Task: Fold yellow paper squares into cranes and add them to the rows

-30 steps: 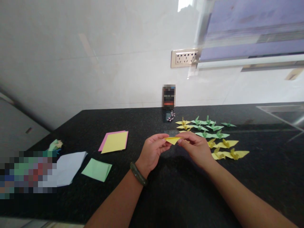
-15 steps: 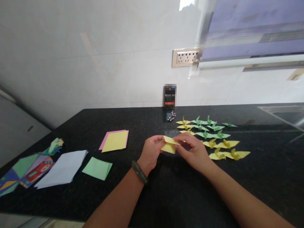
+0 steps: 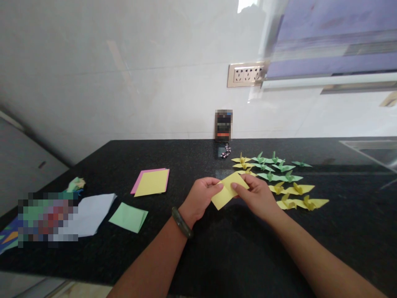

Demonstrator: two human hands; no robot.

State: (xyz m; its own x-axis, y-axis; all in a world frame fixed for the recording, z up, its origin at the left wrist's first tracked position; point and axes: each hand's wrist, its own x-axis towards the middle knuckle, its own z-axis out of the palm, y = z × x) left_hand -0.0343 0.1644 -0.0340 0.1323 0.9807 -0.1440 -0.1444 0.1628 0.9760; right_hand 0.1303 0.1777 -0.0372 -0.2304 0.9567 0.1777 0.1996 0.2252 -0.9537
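Observation:
A yellow piece of origami paper (image 3: 223, 198) is held between both hands over the dark countertop, its face turned up and a crease running across it. My left hand (image 3: 203, 198), with a dark bangle (image 3: 181, 223) on the wrist, pinches the paper's left side, thumb on top. On the other side my right hand (image 3: 257, 193) grips it with the thumb pressed near the middle and the fingers underneath. Just beyond the right hand, folded yellow paper cranes (image 3: 298, 188) and green paper cranes (image 3: 290, 176) stand in rows.
On the left lie yellow sheets (image 3: 152, 183) over pink ones, a folded green sheet (image 3: 128, 217), white paper (image 3: 93, 213) and a crumpled green paper piece (image 3: 75, 185). A phone (image 3: 223, 125) leans on the wall, its beaded strap (image 3: 226, 151) below. A socket panel (image 3: 246, 75) is above.
The yellow paper has gone from partly folded, with a raised flap, to opened flatter and turned at a slant. Both hands still hold it. The view has shifted slightly.

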